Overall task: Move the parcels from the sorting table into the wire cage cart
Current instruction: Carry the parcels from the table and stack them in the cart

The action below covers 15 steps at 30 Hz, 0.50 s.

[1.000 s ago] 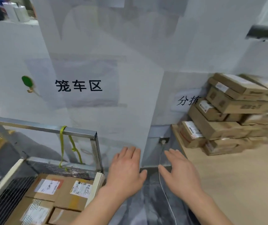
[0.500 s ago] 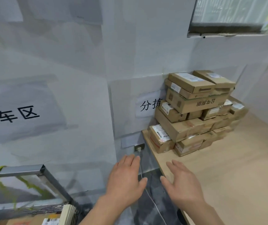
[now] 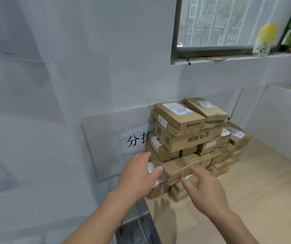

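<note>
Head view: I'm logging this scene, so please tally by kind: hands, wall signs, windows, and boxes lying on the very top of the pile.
Hands: 2, left hand and right hand
Wall sign: 1
Window: 1
Top boxes: 2, left top box and right top box
Total: 6

Parcel stack (image 3: 190,138) on table (image 3: 247,199) by wall, L hand (image 3: 137,175) & R hand (image 3: 206,189) open, near lower boxes
</note>
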Each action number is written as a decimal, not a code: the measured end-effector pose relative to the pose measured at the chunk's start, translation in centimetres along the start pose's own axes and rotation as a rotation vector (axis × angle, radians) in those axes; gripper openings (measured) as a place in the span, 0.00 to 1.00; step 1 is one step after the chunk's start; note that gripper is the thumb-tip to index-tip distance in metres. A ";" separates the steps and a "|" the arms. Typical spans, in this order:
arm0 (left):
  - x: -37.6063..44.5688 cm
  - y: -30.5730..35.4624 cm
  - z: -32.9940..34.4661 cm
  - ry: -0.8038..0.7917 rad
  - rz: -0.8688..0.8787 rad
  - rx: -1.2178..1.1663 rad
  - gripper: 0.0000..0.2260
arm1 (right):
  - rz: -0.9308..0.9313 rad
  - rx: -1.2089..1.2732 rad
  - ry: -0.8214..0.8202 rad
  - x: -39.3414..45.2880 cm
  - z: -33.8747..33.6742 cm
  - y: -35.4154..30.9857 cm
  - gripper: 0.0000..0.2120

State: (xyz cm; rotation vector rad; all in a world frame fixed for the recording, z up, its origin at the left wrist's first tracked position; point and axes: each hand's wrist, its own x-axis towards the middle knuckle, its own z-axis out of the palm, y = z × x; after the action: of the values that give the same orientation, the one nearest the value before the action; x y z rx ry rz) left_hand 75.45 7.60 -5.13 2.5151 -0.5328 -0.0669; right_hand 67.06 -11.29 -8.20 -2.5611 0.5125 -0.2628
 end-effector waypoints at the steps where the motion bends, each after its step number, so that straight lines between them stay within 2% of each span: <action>1: 1.2 0.7 -0.3 0.015 -0.002 -0.038 0.25 | 0.027 0.034 0.036 1.0 -0.7 0.0 0.23; 7: 8.4 3.6 -1.2 0.047 0.006 -0.179 0.27 | 0.154 0.257 0.202 7.2 -3.4 -1.1 0.28; 15: 13.5 3.8 -0.2 -0.006 -0.047 -0.388 0.21 | 0.328 0.547 0.339 12.5 -3.3 -2.8 0.33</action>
State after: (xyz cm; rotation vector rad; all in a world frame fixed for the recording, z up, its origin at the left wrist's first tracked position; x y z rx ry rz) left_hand 86.51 -0.45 -2.03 2.1486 -0.4180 -0.1782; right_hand 78.39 -15.62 -2.83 -1.8768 0.8414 -0.6269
